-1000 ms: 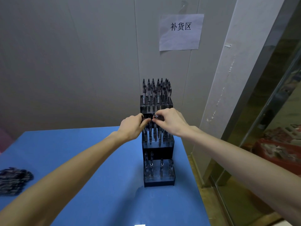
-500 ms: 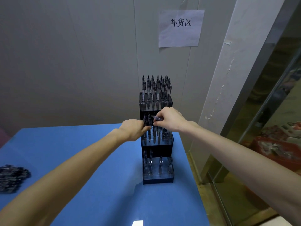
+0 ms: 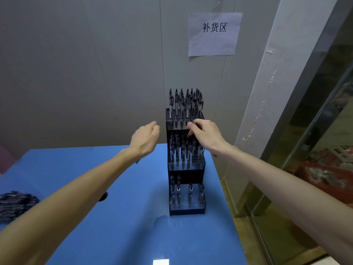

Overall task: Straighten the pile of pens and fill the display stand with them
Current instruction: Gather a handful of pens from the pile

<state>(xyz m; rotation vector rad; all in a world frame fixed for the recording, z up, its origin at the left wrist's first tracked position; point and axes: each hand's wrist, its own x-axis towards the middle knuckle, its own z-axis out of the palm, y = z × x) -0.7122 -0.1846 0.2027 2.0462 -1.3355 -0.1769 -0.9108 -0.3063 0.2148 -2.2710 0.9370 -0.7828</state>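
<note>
Pens [image 3: 184,104] stand upright in the display stand [image 3: 186,169], long axis vertical, clicker ends up, tips down in the holes. Stand is black w/ clear fronts, three stepped tiers: top tier packed, mid tier mostly full, bottom tier only a few pens, w/ gaps between them. Right hand [image 3: 205,133] is at the stand's upper front, just above the mid-tier pens and touching the front of the top tier; fingers curled in, thumb & forefinger pinched together on a small dark end, likely a pen top, but too small to be sure. Left hand [image 3: 145,139] is just left of the stand, apart from it, level w/ the top tier's base; fingers loosely curled, a dark bit shows at the fingertips and another below the wrist, can't tell if it holds a pen. Loose pile of pens [image 3: 16,204] lies well left of the stand, at the worktop's left edge, blurred, pens lying flat at mixed angles. Worktop [image 3: 124,226] is blue, stand sits near its far right corner. Behind the stand: grey panel wall w/ a paper sign [image 3: 214,34] above & right of it. Right of the stand: white pillar, then glass door w/ dark frame, red crate behind the glass.
</note>
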